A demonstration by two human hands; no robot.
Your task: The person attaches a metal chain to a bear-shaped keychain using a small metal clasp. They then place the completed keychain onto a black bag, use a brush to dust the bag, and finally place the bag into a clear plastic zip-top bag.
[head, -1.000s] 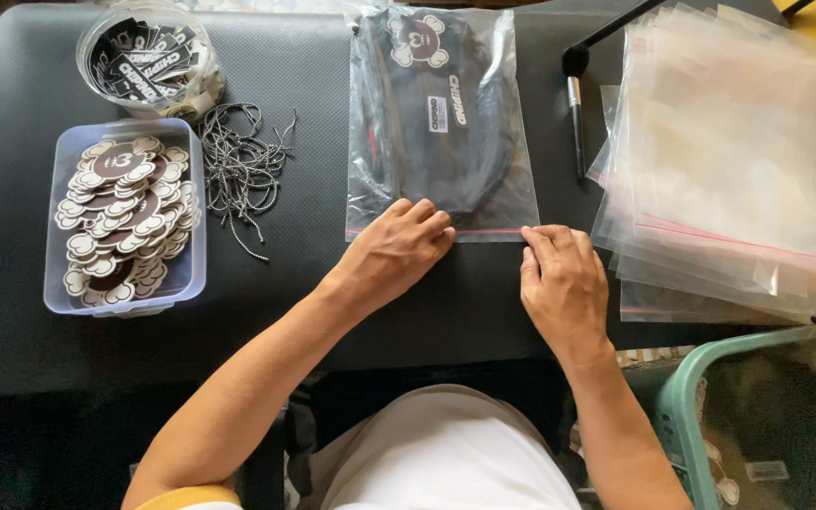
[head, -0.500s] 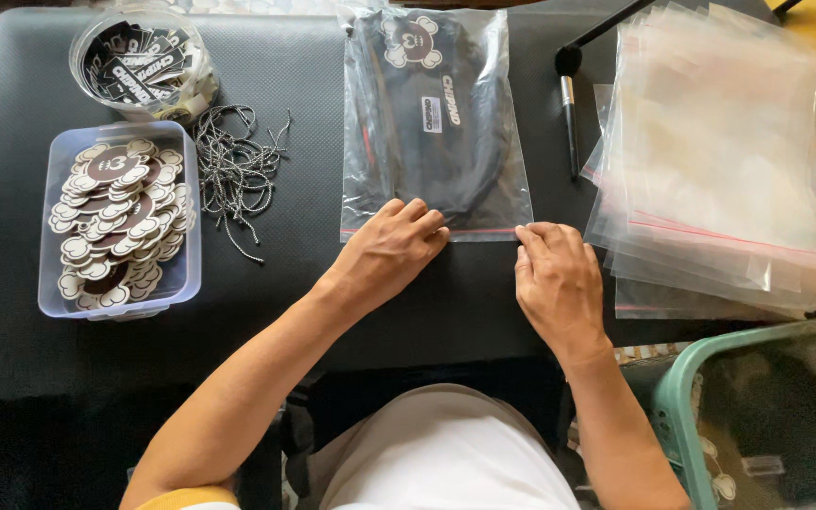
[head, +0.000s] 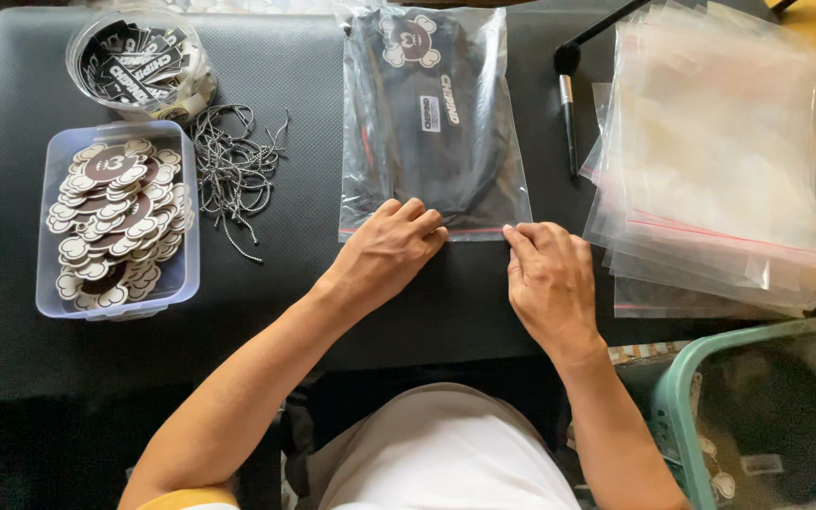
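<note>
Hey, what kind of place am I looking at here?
Probably a small packing bench for clothing or merchandise. Both hands, left hand and right hand, press the zip edge of a clear bag holding a dark garment, with a stack of empty bags and a tub of round tags alongside.

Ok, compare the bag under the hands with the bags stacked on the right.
The bag under the hands holds a dark folded garment and lies alone; the stacked bags are empty and fanned in a loose pile. The left hand and right hand touch only the filled bag. Both are clear plastic with red zip strips.
</note>
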